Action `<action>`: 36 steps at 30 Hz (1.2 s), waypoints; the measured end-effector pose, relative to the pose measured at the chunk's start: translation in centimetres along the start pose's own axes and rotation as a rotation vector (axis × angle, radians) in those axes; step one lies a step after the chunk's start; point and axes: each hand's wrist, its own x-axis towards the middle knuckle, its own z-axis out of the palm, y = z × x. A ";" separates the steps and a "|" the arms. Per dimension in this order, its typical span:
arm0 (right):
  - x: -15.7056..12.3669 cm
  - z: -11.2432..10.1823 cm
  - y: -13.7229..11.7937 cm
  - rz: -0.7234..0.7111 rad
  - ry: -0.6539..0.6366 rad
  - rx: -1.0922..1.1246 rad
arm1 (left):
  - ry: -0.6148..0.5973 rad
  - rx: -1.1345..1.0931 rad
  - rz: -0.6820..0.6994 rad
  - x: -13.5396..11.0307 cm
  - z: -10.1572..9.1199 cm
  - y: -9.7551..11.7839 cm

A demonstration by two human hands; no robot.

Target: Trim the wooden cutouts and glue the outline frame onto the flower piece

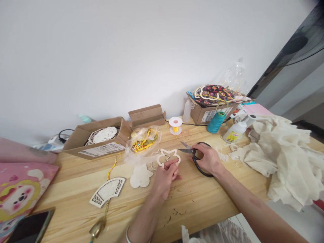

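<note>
My left hand [167, 177] pinches a pale, flower-like openwork frame [169, 153] with a pointed inner cut-out, held above the table. In my right hand [209, 158] is a pair of black-handled scissors [193, 152]; their blades are parted and point left toward the frame. Just left of my left hand lies a cream, flower-shaped flat piece [140, 176]. Farther left is a fan-shaped frame [108, 191] with lattice ends, a yellow braided cord [113, 167] at its top and a gold-coloured pendant [97, 228] below.
Behind stand an open cardboard box [101, 148], a bag of yellow cords [143, 143], a spool of yellow thread [175, 126], a teal thread cone [216, 122], a glue bottle [235, 131] and a filled box [210, 113]. Crumpled cream cloth [283, 155] covers the right; a phone [30, 226] lies left.
</note>
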 end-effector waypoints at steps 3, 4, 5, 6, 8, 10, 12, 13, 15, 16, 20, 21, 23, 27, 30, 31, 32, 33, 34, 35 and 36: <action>-0.4 0.0 -0.3 -0.046 -0.029 -0.011 | -0.003 0.017 0.015 0.2 0.3 0.1; -0.5 0.0 -0.5 -0.050 -0.035 -0.021 | -0.002 0.028 0.019 0.2 0.4 0.2; -0.5 0.0 -0.6 -0.049 -0.039 -0.029 | 0.000 0.039 0.022 0.1 0.4 0.2; -0.5 0.0 -0.6 -0.045 -0.042 -0.035 | 0.006 0.047 0.025 0.1 0.5 0.2; -0.4 0.1 -0.7 -0.025 -0.046 -0.055 | 0.018 0.058 0.029 0.0 0.6 0.2; -0.3 0.2 -0.7 0.002 -0.036 -0.081 | 0.022 0.065 0.030 -0.1 0.7 0.3; -0.2 0.2 -0.8 0.021 -0.025 -0.094 | 0.015 0.066 0.026 -0.1 0.7 0.3; -0.2 0.2 -0.8 0.023 -0.023 -0.091 | 0.013 0.062 0.023 0.0 0.6 0.3; -0.3 0.1 -0.9 0.011 -0.037 -0.075 | 0.015 0.048 0.020 0.0 0.6 0.3; -0.3 0.1 -0.9 0.001 -0.049 -0.069 | 0.018 0.043 0.020 0.1 0.7 0.3; -0.2 0.1 -0.8 -0.001 -0.065 -0.092 | 0.025 0.058 0.024 -0.1 0.7 0.4; -0.1 0.1 -0.8 0.020 -0.055 -0.099 | 0.026 0.065 0.024 -0.2 0.7 0.4; 0.1 0.2 -0.7 0.076 -0.032 -0.106 | 0.029 0.070 0.024 -0.4 0.7 0.3; 0.0 0.1 -0.6 0.073 -0.020 -0.049 | 0.048 0.039 0.017 -0.4 0.6 0.2; -0.3 0.0 -0.7 0.043 -0.035 -0.021 | 0.037 0.026 0.016 -0.2 0.6 0.2; -0.4 -0.1 -0.8 0.049 -0.046 -0.032 | 0.030 0.033 0.017 -0.2 0.6 0.3; -0.4 -0.1 -0.8 0.060 -0.057 -0.049 | 0.023 0.043 0.017 -0.2 0.7 0.4; -0.4 -0.1 -0.9 0.072 -0.066 -0.068 | 0.016 0.054 0.017 -0.2 0.7 0.4; -0.4 -0.1 -1.0 0.085 -0.073 -0.087 | 0.009 0.063 0.018 -0.2 0.7 0.5; -0.3 -0.1 -1.0 0.095 -0.076 -0.100 | 0.004 0.067 0.017 -0.1 0.7 0.5; -0.3 -0.1 -1.1 0.103 -0.077 -0.107 | -0.003 0.066 0.018 -0.1 0.7 0.5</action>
